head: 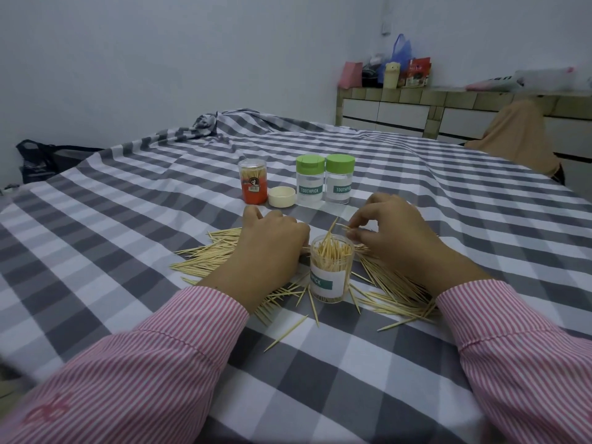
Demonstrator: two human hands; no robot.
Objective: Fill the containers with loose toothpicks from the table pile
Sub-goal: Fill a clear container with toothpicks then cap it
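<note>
One open container (331,270), nearly full, stands upright amid the toothpick pile (397,290) on the checked desk (352,379). Right hand (394,232) fingers (352,226) pinch toothpicks at its 1 o'clock, above the rim. Left hand (272,241) at 9 o'clock, curled on the pile; grasp unclear.

An open container (331,269) stands upright on the counter (352,363), near its front, with toothpicks standing inside it. The loose toothpick pile (394,290) lies spread on the counter to the left, right and front of it. The left hand (272,245) rests on the pile just left of the container; the right hand (394,233) sits just right of it, above the rim. Behind the hands stand, left to right, a capped tube (253,181), a loose cap (281,196), and two lidded containers (325,179) side by side, perhaps touching. A shelf unit (416,112) stands beyond the counter's far right.
</note>
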